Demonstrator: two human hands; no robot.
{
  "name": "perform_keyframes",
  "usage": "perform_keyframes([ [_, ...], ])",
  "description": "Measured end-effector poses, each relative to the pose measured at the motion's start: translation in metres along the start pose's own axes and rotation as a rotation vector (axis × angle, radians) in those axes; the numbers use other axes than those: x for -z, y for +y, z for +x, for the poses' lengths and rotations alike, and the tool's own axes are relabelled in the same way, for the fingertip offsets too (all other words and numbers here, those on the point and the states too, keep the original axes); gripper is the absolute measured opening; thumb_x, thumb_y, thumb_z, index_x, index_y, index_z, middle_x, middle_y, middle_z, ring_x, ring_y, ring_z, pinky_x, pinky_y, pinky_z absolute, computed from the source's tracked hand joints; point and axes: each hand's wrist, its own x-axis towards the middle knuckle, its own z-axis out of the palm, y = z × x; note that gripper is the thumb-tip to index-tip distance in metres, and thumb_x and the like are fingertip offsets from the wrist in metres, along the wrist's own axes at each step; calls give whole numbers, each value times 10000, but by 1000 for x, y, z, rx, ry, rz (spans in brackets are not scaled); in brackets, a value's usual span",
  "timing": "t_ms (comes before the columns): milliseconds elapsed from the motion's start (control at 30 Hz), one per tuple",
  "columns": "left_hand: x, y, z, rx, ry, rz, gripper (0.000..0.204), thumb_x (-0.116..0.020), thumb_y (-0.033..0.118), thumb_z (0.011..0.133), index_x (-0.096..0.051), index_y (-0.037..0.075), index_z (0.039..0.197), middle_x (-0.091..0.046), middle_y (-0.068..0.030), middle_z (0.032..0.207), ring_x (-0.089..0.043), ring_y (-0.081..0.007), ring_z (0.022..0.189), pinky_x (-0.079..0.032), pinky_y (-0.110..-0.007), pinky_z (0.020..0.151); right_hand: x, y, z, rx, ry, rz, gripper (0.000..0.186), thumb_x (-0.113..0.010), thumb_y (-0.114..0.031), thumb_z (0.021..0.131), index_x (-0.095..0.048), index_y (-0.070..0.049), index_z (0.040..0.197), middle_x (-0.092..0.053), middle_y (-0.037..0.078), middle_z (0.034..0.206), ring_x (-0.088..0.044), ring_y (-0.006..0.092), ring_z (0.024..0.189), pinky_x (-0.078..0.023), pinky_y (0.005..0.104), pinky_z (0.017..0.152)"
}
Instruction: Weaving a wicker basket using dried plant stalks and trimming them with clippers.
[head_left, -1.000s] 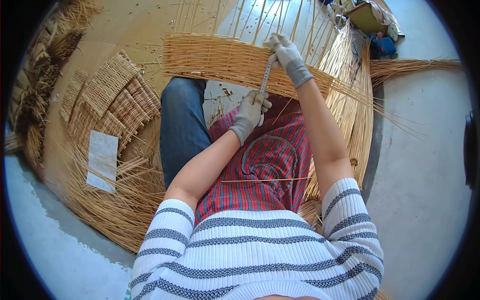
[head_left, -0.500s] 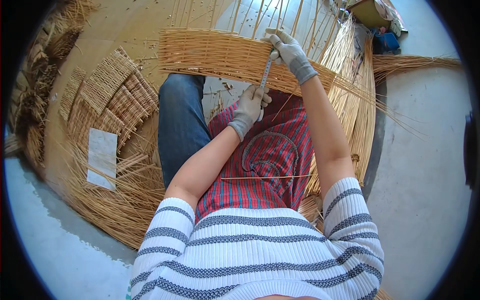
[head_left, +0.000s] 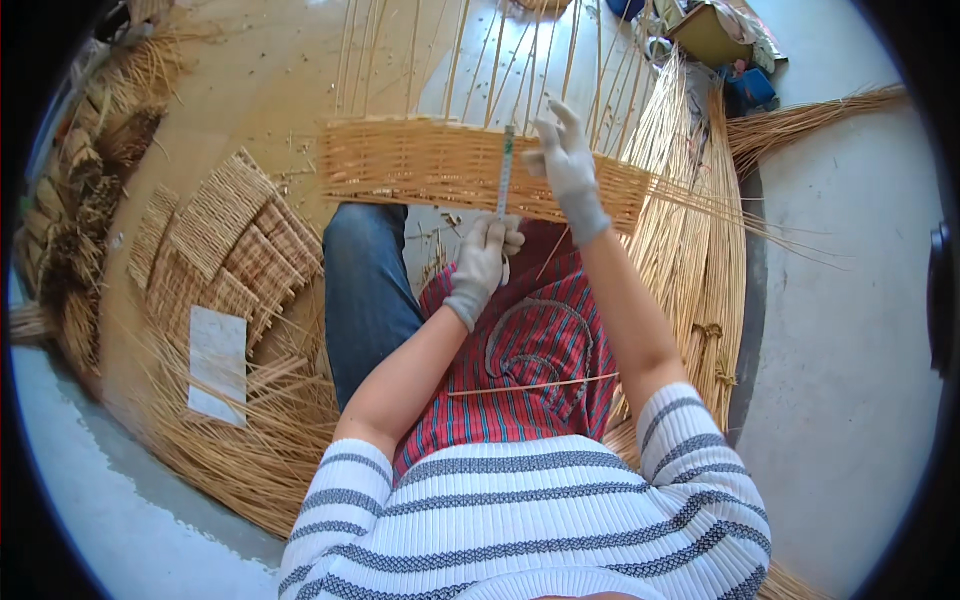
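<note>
A woven wicker panel (head_left: 415,165) lies across my knees, its long upright stakes (head_left: 455,70) fanning away from me. My left hand (head_left: 478,268), in a pale glove, is closed on a tape measure (head_left: 505,180). The white blade runs out from that hand over the weave to the panel's far edge; the case is mostly hidden in my palm. Just right of the blade, my gloved right hand (head_left: 568,165) is raised over the panel with fingers apart and nothing in it. A thin loose rod (head_left: 530,386) rests on my red striped lap cloth (head_left: 500,415).
Several small woven panels (head_left: 220,235) overlap on the floor at left, beside a white sheet (head_left: 217,365) and loose rods (head_left: 220,460). Long rod bundles (head_left: 700,250) lie close on my right; another bundle (head_left: 810,125) stretches right. A blue container (head_left: 750,90) stands at far right.
My right hand has let go of the tape's far end and opened. The tape now stands more upright over the panel, slightly further left. The view has shifted a little.
</note>
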Motion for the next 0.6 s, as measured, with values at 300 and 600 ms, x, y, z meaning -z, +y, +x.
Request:
perform_keyframes([
  [300, 5, 54, -45, -314, -148, 696, 290, -715, 200, 1017, -658, 49, 1258, -672, -72, 1131, -652, -150, 969, -538, -330, 880, 34, 18, -134, -279, -83, 311, 316, -539, -247, 1093, -653, 46, 1117, -732, 62, 966, -665, 147, 938, -531, 305, 853],
  [600, 55, 170, -33, -38, -187, 348, 90, -663, 46, 1022, -673, 44, 1112, -676, -47, 977, -695, -131, 841, -626, -297, 692, 51, -33, -97, 143, -712, -681, 252, -571, -335, 1020, -661, -112, 1093, -735, 172, 958, -706, 411, 939, -561, 496, 795],
])
